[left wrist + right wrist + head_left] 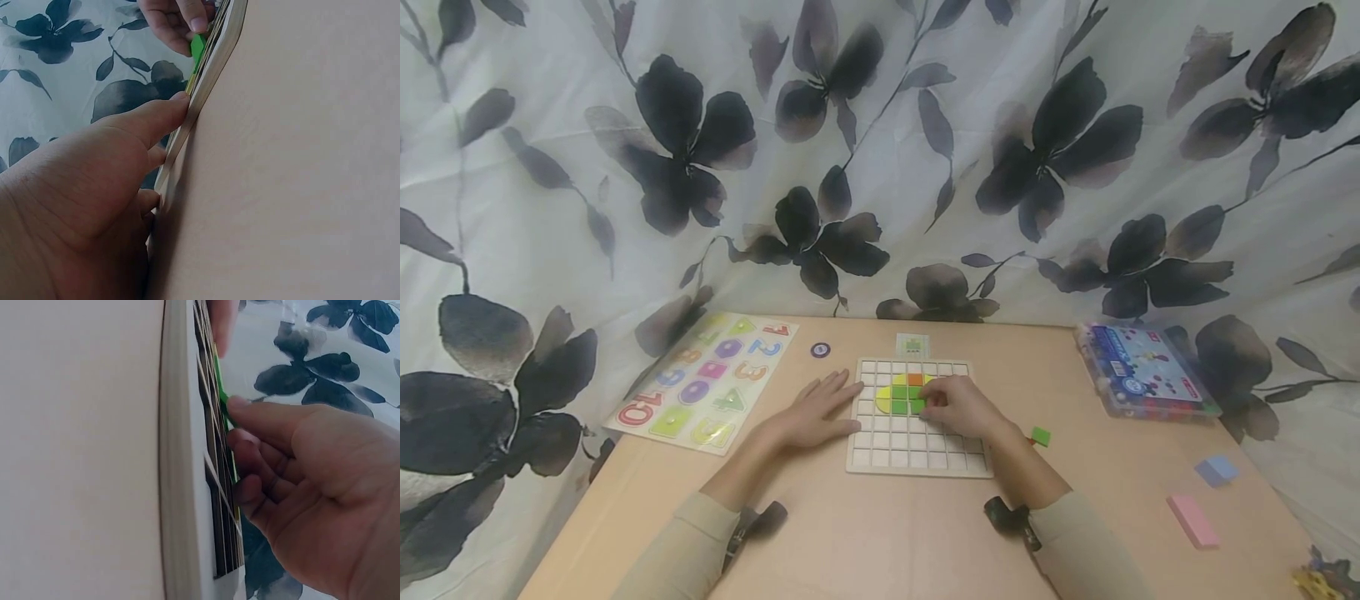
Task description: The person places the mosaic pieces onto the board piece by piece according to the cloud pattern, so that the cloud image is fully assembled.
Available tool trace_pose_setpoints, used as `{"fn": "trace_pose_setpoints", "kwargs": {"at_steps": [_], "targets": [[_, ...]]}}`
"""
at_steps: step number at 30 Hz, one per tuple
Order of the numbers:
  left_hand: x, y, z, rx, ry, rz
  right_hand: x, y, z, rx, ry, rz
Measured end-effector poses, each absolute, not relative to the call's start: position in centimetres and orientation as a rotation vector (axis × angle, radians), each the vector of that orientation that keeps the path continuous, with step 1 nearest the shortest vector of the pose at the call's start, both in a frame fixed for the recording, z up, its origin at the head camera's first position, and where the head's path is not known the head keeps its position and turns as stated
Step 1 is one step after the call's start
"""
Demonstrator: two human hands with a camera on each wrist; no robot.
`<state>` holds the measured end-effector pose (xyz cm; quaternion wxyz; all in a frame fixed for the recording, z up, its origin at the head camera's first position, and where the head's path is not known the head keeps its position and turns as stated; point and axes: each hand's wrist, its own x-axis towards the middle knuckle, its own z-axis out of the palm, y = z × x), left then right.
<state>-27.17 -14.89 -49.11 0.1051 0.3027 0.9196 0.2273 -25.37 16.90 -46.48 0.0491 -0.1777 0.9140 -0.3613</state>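
The right hand (958,406) rests on the white wooden grid board (917,454), fingers curled, fingertips (240,406) pressing a green square tile (220,394) into a cell beside the yellow, green and orange tiles (901,394) already laid. To its left, the left hand (817,410) lies flat with straight fingers, thumb against the board's edge, steadying it. The step in hand looks like seating this tile. Next, I judge, comes a reach to the loose green tile (1040,436) on the tan counter (887,533) just right of the right wrist, picked up cleanly and set in the neighbouring cell.
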Motion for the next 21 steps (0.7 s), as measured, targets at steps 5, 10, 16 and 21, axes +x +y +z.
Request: {"fn": "trace_pose_setpoints", "kwargs": {"at_steps": [5,10,16,21], "targets": [[-27.12,-14.88,-48.96,0.897,2.712,0.671,-25.28,16.64,-46.62,-0.553,2.812,-1.052],[-27.04,-14.87,-48.85,0.900,2.715,0.679,-25.21,16.50,-46.73,-0.537,2.824,-1.046],[-27.02,-14.88,-48.89,0.899,2.713,0.686,-25.28,16.44,-46.82,-0.520,2.822,-1.050],[-27.05,-14.91,-48.93,0.902,2.715,0.681,-25.45,16.79,-46.64,-0.515,2.813,-1.073]]}}
